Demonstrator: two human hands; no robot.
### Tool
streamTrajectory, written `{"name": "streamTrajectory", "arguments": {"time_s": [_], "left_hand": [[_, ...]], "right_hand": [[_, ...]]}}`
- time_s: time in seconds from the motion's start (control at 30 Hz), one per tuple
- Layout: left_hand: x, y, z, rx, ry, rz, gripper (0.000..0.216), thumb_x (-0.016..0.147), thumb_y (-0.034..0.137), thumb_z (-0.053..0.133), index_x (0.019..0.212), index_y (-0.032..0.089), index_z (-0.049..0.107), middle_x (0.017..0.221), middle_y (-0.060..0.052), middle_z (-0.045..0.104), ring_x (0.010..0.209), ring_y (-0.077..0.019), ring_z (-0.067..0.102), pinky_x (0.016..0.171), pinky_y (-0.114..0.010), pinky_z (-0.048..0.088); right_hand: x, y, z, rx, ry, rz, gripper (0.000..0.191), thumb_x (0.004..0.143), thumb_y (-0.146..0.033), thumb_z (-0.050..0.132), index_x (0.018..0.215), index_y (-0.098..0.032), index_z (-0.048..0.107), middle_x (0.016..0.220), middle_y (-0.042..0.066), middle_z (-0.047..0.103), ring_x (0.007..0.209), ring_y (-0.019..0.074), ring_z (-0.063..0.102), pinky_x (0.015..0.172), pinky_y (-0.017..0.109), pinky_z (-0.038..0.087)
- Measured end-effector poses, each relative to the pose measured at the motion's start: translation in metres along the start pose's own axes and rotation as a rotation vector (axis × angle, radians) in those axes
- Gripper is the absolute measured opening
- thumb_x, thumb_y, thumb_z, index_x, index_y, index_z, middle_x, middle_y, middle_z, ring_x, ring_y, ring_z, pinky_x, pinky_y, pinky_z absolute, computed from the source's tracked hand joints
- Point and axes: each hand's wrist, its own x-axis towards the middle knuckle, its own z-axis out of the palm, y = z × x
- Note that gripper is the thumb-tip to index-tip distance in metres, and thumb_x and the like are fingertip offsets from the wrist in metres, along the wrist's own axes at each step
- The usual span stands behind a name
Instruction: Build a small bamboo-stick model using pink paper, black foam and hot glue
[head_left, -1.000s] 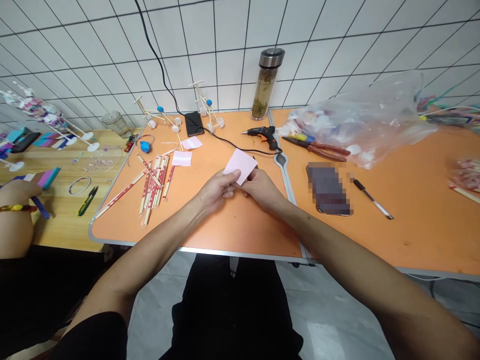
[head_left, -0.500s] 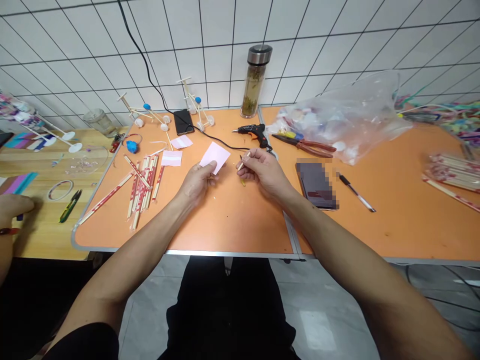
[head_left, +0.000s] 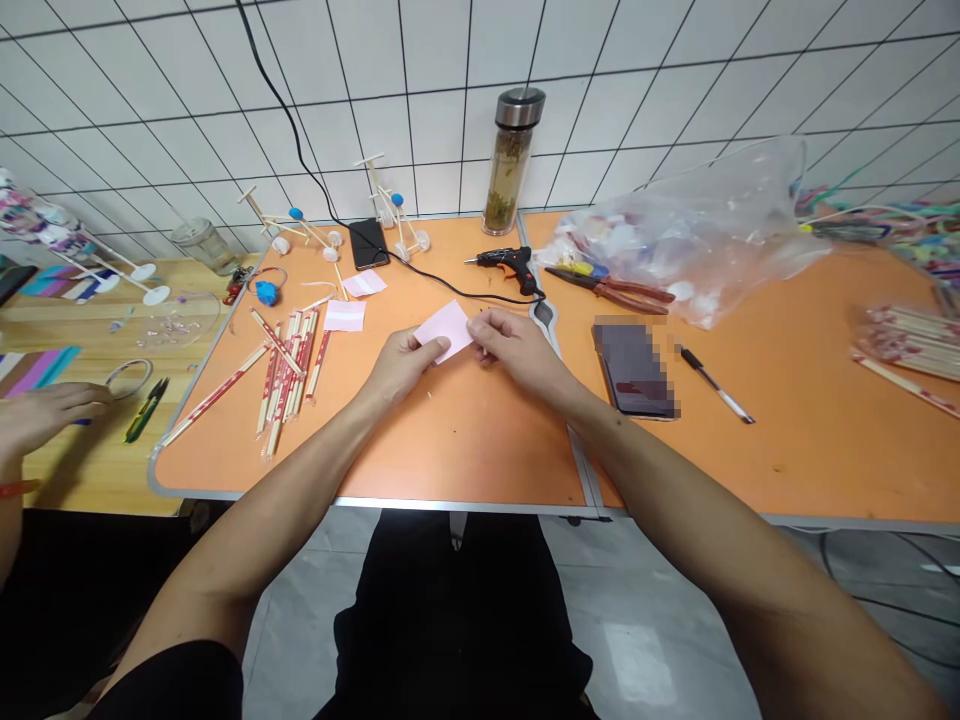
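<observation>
A small square of pink paper (head_left: 442,322) is tilted above the orange table, pinched by my left hand (head_left: 399,368) with the thumb on top. My right hand (head_left: 519,350) is closed at the paper's right edge, thumb and forefinger on its corner. Below those fingers a bit of something thin peeks out, mostly hidden. Two pink slips, a nearer one (head_left: 345,316) and a farther one (head_left: 364,284), lie left of my hands. Beside them is a bundle of wrapped wooden sticks (head_left: 289,370) with red-patterned sleeves.
Behind my hands lie a black glue gun (head_left: 510,265), red-handled pliers (head_left: 626,292) and a glass tea bottle (head_left: 510,165). A phone (head_left: 636,368) and a pen (head_left: 715,384) rest at right. Two stick models (head_left: 300,228) stand back left. Another person's hand (head_left: 45,415) is far left.
My right hand, which showed a short wooden stick, has come to the pink paper's right edge. The paper moved slightly right and nearer. The other person's hand shifted right.
</observation>
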Motion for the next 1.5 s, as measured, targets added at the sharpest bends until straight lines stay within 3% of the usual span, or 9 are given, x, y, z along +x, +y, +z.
{"name": "streamTrajectory", "arguments": {"time_s": [0.13, 0.33, 0.6, 0.77, 1.07, 1.17, 1.27, 1.37, 1.5], "left_hand": [[-0.001, 0.000, 0.003, -0.004, -0.035, 0.034, 0.039, 0.078, 0.052, 0.091, 0.073, 0.017, 0.072, 0.067, 0.000, 0.062, 0.066, -0.0132, 0.049, 0.065, -0.028, 0.037], [-0.001, -0.002, 0.005, -0.034, -0.072, 0.042, 0.050, 0.075, 0.063, 0.097, 0.075, 0.017, 0.078, 0.062, 0.001, 0.060, 0.065, -0.0135, 0.049, 0.064, -0.028, 0.037], [0.001, -0.001, 0.002, -0.019, 0.002, 0.065, 0.044, 0.077, 0.058, 0.097, 0.078, 0.017, 0.080, 0.065, -0.001, 0.065, 0.062, -0.0132, 0.049, 0.062, -0.028, 0.035], [0.000, 0.000, 0.007, -0.030, -0.071, 0.058, 0.051, 0.073, 0.063, 0.099, 0.079, 0.017, 0.079, 0.074, -0.003, 0.073, 0.063, -0.0127, 0.050, 0.062, -0.027, 0.036], [0.000, -0.001, 0.001, 0.026, -0.005, 0.094, 0.047, 0.082, 0.058, 0.095, 0.071, 0.018, 0.073, 0.063, 0.000, 0.062, 0.059, -0.0118, 0.046, 0.060, -0.028, 0.032], [0.001, -0.001, 0.001, -0.003, 0.019, 0.101, 0.044, 0.084, 0.057, 0.094, 0.076, 0.019, 0.072, 0.067, 0.000, 0.066, 0.058, -0.0120, 0.048, 0.060, -0.028, 0.035], [0.001, -0.003, 0.001, -0.007, -0.039, 0.090, 0.048, 0.082, 0.061, 0.095, 0.078, 0.019, 0.073, 0.072, -0.001, 0.071, 0.059, -0.0118, 0.048, 0.060, -0.029, 0.036], [0.002, -0.006, 0.000, 0.025, -0.079, 0.085, 0.051, 0.081, 0.065, 0.094, 0.076, 0.018, 0.075, 0.071, -0.001, 0.071, 0.059, -0.0115, 0.046, 0.061, -0.029, 0.036], [0.002, -0.006, 0.000, 0.047, -0.038, 0.084, 0.048, 0.082, 0.060, 0.094, 0.070, 0.019, 0.071, 0.067, -0.001, 0.069, 0.058, -0.0115, 0.045, 0.060, -0.029, 0.034]], "right_hand": [[-0.002, 0.002, 0.006, -0.069, -0.050, -0.011, 0.045, 0.085, -0.063, 0.084, 0.082, -0.022, 0.066, 0.070, -0.002, 0.059, 0.065, 0.0149, 0.053, 0.063, 0.030, 0.040], [-0.001, 0.008, 0.010, -0.026, -0.039, -0.021, 0.042, 0.084, -0.061, 0.081, 0.081, -0.022, 0.068, 0.076, 0.001, 0.066, 0.067, 0.0153, 0.056, 0.064, 0.031, 0.043], [0.000, 0.008, 0.006, -0.033, 0.003, -0.046, 0.035, 0.088, -0.055, 0.080, 0.086, -0.023, 0.069, 0.072, -0.001, 0.063, 0.068, 0.0170, 0.056, 0.067, 0.032, 0.044], [0.000, 0.011, 0.011, -0.063, -0.018, -0.086, 0.033, 0.089, -0.053, 0.076, 0.084, -0.021, 0.072, 0.080, 0.002, 0.071, 0.070, 0.0172, 0.057, 0.069, 0.032, 0.044], [0.001, 0.011, 0.009, 0.008, -0.001, 0.003, 0.035, 0.083, -0.051, 0.081, 0.096, -0.019, 0.076, 0.080, 0.001, 0.069, 0.066, 0.0153, 0.056, 0.064, 0.031, 0.047], [0.001, 0.012, 0.010, 0.014, -0.013, 0.012, 0.036, 0.083, -0.050, 0.080, 0.099, -0.018, 0.077, 0.080, 0.001, 0.068, 0.066, 0.0149, 0.056, 0.063, 0.031, 0.047], [0.001, 0.012, 0.011, -0.004, -0.029, -0.027, 0.035, 0.084, -0.051, 0.078, 0.097, -0.018, 0.078, 0.084, 0.002, 0.072, 0.068, 0.0151, 0.058, 0.064, 0.031, 0.048], [0.001, 0.011, 0.011, -0.031, -0.034, -0.045, 0.035, 0.085, -0.051, 0.075, 0.093, -0.017, 0.077, 0.082, 0.002, 0.072, 0.068, 0.0153, 0.058, 0.065, 0.031, 0.047], [0.002, 0.009, 0.009, -0.029, 0.001, -0.020, 0.037, 0.083, -0.050, 0.075, 0.097, -0.016, 0.076, 0.082, 0.001, 0.069, 0.066, 0.0145, 0.056, 0.064, 0.031, 0.045]]}}
